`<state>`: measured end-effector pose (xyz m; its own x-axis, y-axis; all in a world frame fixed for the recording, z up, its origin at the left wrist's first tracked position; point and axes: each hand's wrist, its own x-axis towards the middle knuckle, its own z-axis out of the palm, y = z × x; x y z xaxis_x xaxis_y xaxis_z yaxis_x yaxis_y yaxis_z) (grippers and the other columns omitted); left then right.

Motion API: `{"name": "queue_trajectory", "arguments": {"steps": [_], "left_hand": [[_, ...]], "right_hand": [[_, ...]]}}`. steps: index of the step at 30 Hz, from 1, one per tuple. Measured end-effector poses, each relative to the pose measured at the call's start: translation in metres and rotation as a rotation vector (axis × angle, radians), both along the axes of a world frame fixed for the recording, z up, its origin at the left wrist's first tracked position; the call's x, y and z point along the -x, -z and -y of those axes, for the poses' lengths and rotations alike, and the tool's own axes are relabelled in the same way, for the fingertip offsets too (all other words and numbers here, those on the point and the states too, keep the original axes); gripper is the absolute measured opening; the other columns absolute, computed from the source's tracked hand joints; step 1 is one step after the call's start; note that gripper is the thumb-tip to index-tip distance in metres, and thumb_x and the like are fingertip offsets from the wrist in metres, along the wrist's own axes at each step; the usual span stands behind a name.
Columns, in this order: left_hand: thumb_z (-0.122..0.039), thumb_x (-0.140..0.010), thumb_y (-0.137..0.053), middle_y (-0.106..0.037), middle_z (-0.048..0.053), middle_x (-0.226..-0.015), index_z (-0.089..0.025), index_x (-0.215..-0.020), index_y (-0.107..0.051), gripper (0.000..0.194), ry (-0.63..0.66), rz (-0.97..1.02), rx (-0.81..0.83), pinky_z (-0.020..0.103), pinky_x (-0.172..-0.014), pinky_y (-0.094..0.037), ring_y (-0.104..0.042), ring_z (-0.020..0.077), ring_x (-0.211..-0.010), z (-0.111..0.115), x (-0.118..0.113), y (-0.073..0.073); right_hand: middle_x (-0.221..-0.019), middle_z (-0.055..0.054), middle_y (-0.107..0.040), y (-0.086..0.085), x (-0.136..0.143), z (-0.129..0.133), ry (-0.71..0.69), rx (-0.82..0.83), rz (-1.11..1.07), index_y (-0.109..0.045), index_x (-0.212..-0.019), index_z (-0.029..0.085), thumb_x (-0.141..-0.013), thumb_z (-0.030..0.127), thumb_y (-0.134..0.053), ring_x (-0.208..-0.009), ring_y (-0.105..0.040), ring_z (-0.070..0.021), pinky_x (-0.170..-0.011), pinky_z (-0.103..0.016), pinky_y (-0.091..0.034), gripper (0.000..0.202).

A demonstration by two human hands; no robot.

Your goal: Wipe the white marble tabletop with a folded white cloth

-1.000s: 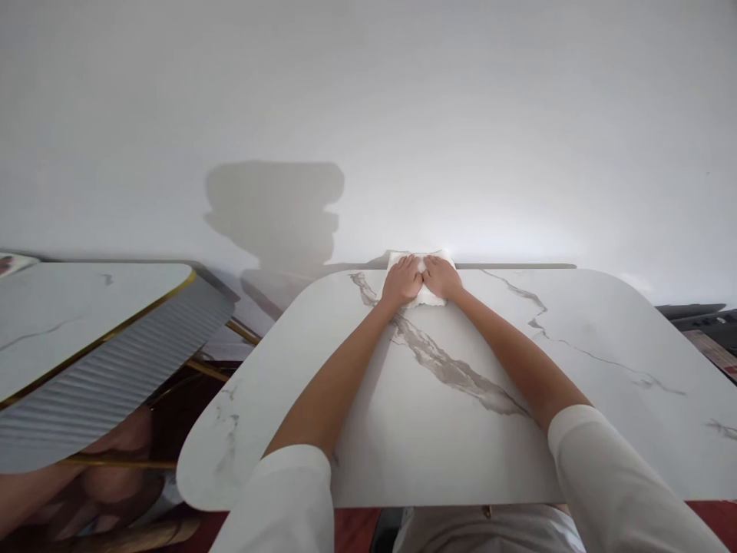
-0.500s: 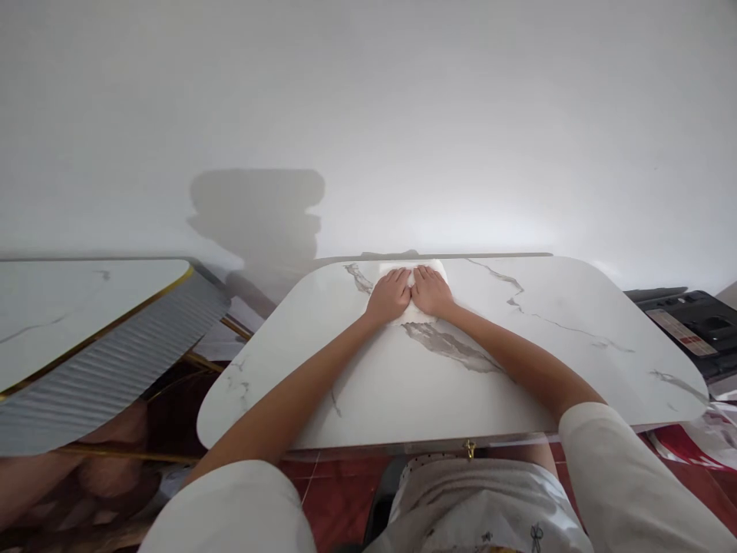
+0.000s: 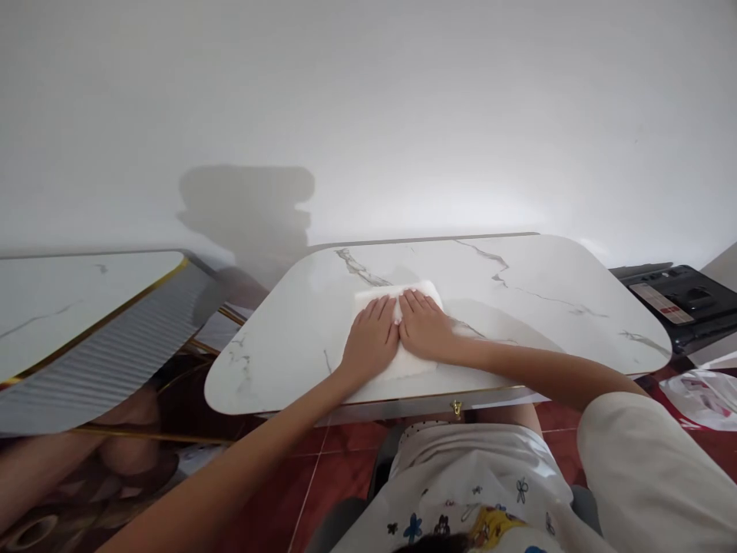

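Observation:
A white cloth [image 3: 414, 364] lies spread on the white marble-patterned tabletop [image 3: 276, 330], near the middle of its front half. Flat on the cloth's left part rests my left hand [image 3: 371, 336], its fingers stretched toward the wall. Beside it, my right hand [image 3: 424, 324] presses on the cloth with fingers also extended. The two thumbs nearly meet between the hands. Neither hand is wrapped round anything. The cloth's far edge shows beyond the fingertips, while its middle is partly hidden under the palms.
At the left stands another marble-topped table [image 3: 74, 307] with a gold edge and ribbed grey side. A black appliance [image 3: 705, 296] sits beyond the right end. A small gold knob [image 3: 457, 408] juts from the front. Behind rises a pale wall [image 3: 431, 115]; a person's leg [image 3: 130, 430] shows lower left.
Both hands and the cloth have slid from the table's far edge toward me. More of the cloth shows now, and my elbows are more bent. The view has shifted slightly.

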<state>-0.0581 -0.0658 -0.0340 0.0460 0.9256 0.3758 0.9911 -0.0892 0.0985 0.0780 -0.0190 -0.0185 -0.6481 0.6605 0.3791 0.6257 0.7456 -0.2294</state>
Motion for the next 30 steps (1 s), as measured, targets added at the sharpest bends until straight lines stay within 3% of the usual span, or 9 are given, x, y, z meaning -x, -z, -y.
{"name": "queue_trajectory", "arguments": {"steps": [5,9,12,16,24,30], "left_hand": [[-0.030,-0.091,-0.024,-0.042,0.013,-0.141,-0.015,-0.139,-0.034,0.051,0.007,-0.019,0.017,0.050,-0.105,-0.031,-0.035,0.0302,-0.132,0.037,-0.032,0.000],[-0.030,-0.091,-0.027,-0.040,0.013,-0.142,-0.015,-0.139,-0.034,0.051,0.039,-0.002,0.039,0.049,-0.106,-0.029,-0.034,0.0303,-0.133,0.031,-0.055,-0.002],[-0.028,-0.090,-0.027,-0.041,0.014,-0.142,-0.011,-0.137,-0.037,0.051,0.052,0.009,0.070,0.049,-0.107,-0.029,-0.033,0.0304,-0.133,0.006,-0.065,-0.006],[-0.025,-0.089,-0.028,-0.042,0.015,-0.141,-0.008,-0.133,-0.041,0.050,0.047,0.009,0.069,0.046,-0.107,-0.029,-0.034,0.0298,-0.132,-0.042,-0.063,-0.011],[-0.020,-0.084,-0.035,-0.047,0.015,-0.136,-0.009,-0.128,-0.045,0.047,0.072,0.040,0.033,0.044,-0.106,-0.031,-0.039,0.0272,-0.127,-0.143,-0.024,-0.015],[-0.017,-0.085,-0.035,-0.053,0.012,-0.127,-0.014,-0.122,-0.049,0.040,0.025,0.042,0.002,0.041,-0.102,-0.035,-0.044,0.0255,-0.121,-0.193,-0.002,-0.018]], "right_hand": [[-0.143,-0.019,-0.039,-0.004,-0.038,0.031,-0.064,0.018,0.009,-0.041,-0.135,-0.002,-0.088,0.021,-0.036,-0.134,-0.031,-0.0277,-0.112,-0.041,-0.023,0.052],[-0.144,-0.018,-0.038,-0.004,-0.061,0.029,-0.033,0.034,0.043,-0.040,-0.136,0.000,-0.088,0.021,-0.035,-0.135,-0.030,-0.0264,-0.112,-0.040,-0.023,0.053],[-0.143,-0.018,-0.038,-0.004,-0.067,0.008,0.008,0.024,0.063,-0.041,-0.136,0.000,-0.088,0.020,-0.035,-0.135,-0.031,-0.0262,-0.112,-0.039,-0.022,0.052],[-0.142,-0.018,-0.041,-0.005,-0.062,-0.038,0.028,0.019,0.078,-0.043,-0.134,0.000,-0.087,0.018,-0.036,-0.133,-0.033,-0.0264,-0.111,-0.039,-0.025,0.051],[-0.139,-0.016,-0.045,-0.001,-0.021,-0.143,0.030,-0.007,0.081,-0.045,-0.132,0.003,-0.089,0.017,-0.034,-0.130,-0.037,-0.0251,-0.109,-0.039,-0.026,0.047],[-0.138,-0.016,-0.046,0.001,0.011,-0.201,0.007,0.004,0.050,-0.046,-0.129,0.003,-0.089,0.016,-0.033,-0.130,-0.037,-0.0238,-0.108,-0.036,-0.026,0.045]]}}
